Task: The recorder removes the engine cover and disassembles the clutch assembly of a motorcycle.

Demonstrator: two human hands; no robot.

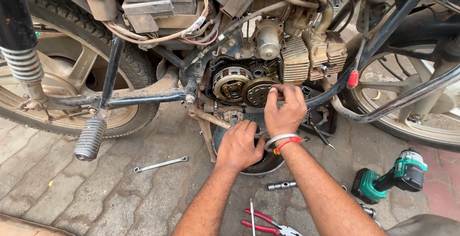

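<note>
Centrally, the right hand pinches the round gear disc on the motorcycle's open engine; the left hand curls, grip hidden, over a dark pan below. Around lie a wrench, red pliers, a socket and a green drill on the paving.

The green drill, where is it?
In the head view the green drill lies on the paving at the right, beside the person's right forearm and below the motorcycle's wheel.
</note>
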